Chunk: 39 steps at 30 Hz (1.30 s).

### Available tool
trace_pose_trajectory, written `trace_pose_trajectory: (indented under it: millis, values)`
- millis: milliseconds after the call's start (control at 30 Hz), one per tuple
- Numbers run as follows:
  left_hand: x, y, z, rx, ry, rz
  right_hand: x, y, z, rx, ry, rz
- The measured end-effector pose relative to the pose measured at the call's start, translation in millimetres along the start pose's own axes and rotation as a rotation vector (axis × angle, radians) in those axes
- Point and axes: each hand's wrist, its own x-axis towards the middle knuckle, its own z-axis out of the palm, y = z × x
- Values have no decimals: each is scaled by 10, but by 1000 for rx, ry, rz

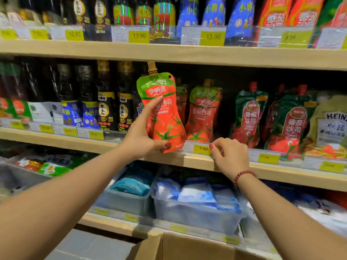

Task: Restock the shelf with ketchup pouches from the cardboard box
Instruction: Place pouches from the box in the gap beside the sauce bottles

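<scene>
Across the middle shelf [187,162] ran a clear price strip [253,153], and the open cardboard box [187,248] sat below at the frame's bottom edge. Ketchup pouches [203,113] stood upright on the shelf. Another pouch [165,117] was upright at the shelf's front edge, gripped by the left hand [140,139], thumb beneath. The right hand [231,156] pinched the strip with curled fingers beside a yellow price tag [201,149].

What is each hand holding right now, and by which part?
The left hand grips a ketchup pouch by its lower half, thumb near the bottom. The right hand curls against the price strip; a grip there cannot be told.
</scene>
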Motion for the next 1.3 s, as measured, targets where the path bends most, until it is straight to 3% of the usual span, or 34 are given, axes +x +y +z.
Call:
trace_pose_trajectory:
  millis: [133, 300, 500, 733, 933, 1300]
  values:
    - [214, -74, -132, 80, -37, 19, -46, -23, 102, 1, 151, -29]
    - [389, -304, -189, 458, -27, 163, -62, -15, 161, -19, 175, -37]
    - [559, -556, -162, 600, -80, 225, -63, 11, 228, -50, 218, -45]
    - [662, -604, -62, 416, -165, 147, -68, 9, 248, -87, 240, -41]
    - [651, -627, -50, 366, -170, 59, -72, 11, 240, -85, 232, -40]
    - [771, -677, -128, 298, -344, -66, -89, 6, 247, -72, 237, -54]
